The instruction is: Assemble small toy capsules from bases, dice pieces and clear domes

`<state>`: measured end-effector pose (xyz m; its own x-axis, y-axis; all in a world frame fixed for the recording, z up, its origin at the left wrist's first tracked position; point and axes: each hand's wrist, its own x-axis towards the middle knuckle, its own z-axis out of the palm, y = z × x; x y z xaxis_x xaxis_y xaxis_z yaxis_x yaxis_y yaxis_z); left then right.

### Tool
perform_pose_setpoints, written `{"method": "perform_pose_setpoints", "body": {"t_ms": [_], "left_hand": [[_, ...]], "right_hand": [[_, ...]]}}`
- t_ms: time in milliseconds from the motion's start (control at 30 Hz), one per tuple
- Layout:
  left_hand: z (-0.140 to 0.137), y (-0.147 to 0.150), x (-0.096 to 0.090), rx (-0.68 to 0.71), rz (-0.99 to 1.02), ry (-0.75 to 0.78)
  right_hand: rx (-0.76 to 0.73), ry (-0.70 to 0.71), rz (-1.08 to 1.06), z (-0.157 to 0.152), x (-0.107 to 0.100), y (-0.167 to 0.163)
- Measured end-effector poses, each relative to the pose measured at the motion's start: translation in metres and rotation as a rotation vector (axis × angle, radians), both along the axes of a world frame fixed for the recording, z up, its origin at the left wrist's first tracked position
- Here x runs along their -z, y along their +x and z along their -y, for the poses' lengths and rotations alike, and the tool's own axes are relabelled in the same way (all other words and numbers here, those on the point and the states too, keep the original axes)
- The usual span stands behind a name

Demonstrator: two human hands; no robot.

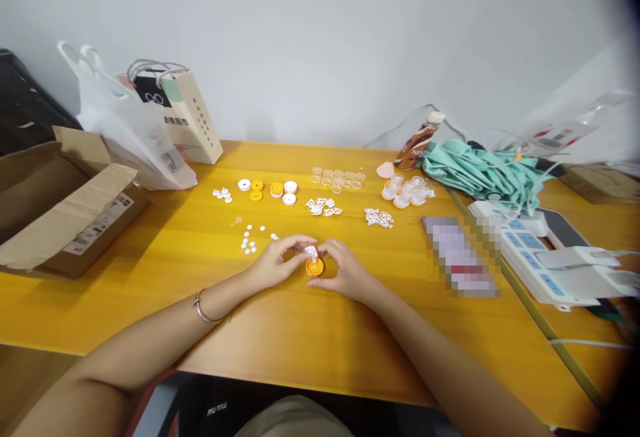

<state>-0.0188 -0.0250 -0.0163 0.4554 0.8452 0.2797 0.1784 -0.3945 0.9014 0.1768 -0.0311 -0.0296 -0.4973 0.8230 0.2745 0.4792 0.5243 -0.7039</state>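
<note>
Just above the table, my left hand [280, 261] pinches a small white perforated plastic piece [311, 251] between thumb and fingertips. Directly beneath that piece is a round orange plastic case [315, 268], resting on the table. My right hand [346, 271] curves around the case from the right, its thumb at the near side and its index finger at the far side beside the white piece. More white perforated pieces lie in two piles, one straight ahead [324, 207] and one to the right [379, 218]. Small white discs [249, 244] are scattered left of my hands.
Orange and white round parts [277, 189] and clear round cups [338, 177] stand farther back. A cardboard box [100, 217] and bags are at left. To the right are clear-wrapped parts [407, 191], a bottle [419, 142], a green umbrella [485, 173], a blurred-out flat object [457, 257] and a power strip [525, 250].
</note>
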Motion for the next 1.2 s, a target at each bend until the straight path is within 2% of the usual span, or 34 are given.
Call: {"method": "perform_pose_setpoints", "body": {"t_ms": [167,567,800,1000,1200], "left_hand": [[0.001,0.001,0.000,0.042,-0.137,0.174],[-0.004,0.004,0.001,0.060,-0.192,0.346],[-0.011,0.005,-0.001,0.031,-0.255,0.374],[-0.011,0.007,0.000,0.028,-0.335,0.477],[-0.013,0.007,0.000,0.055,-0.353,0.443]], "right_hand": [[0.042,0.056,0.010,-0.002,0.006,-0.003],[0.080,0.037,0.020,-0.005,0.010,-0.005],[0.165,0.007,-0.023,-0.010,0.015,-0.006],[0.143,-0.002,-0.040,-0.010,0.015,-0.005],[0.141,-0.008,-0.039,-0.009,0.012,-0.005]]}}
